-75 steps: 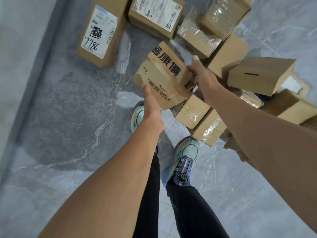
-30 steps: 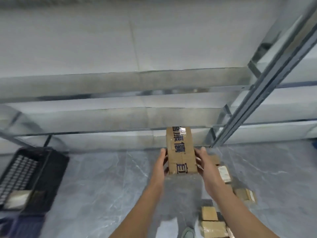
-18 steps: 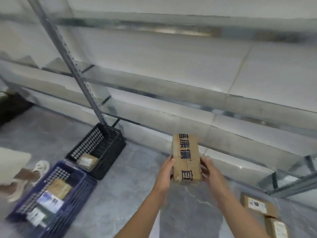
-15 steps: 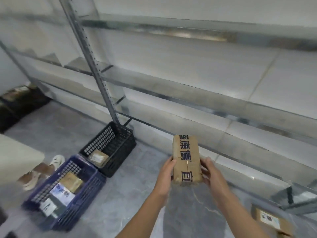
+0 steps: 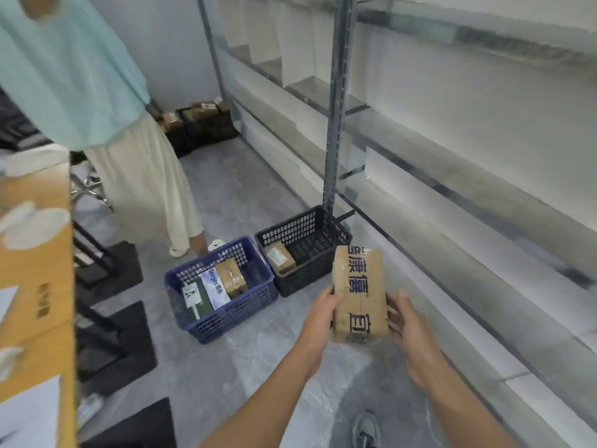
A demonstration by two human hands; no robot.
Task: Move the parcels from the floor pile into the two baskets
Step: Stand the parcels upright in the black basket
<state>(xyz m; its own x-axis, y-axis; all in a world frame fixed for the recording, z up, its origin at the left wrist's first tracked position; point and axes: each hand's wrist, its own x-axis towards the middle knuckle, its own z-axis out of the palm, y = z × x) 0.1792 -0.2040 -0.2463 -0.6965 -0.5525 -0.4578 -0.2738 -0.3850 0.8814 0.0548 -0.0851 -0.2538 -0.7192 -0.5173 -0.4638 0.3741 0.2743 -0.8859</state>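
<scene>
Holding one cardboard parcel off the floor between both hands, lower centre-right of the frame. Gripped on the left long side by the left hand, thumb on the upper face and fingers curled underneath. Gripped on the right long side by the right hand, fingers pressed to the edge; slightly blurred. Long axis of the parcel aligned bottom-to-top in the frame, tilted a little to the left at the far end. Near end held at the palms, far end pointing up-frame toward the shelving upright. Broad face turned up, with a tape strip and large dark-blue printed characters running along the long axis.

Located just right of and below the black basket, the far end overlapping that basket's right front corner in the picture. One small labelled brown parcel lying inside, against the left wall.

Set directly left of it and touching, centre of the frame: the blue basket. Loaded side by side with a taped brown box, a white box and a dark green box.

Both baskets standing on grey marbled floor, beside metal shelving along the right.

Upper left: a second person in a pale skirt. Left edge: a large cardboard carton. Bottom edge: one shoe.
</scene>
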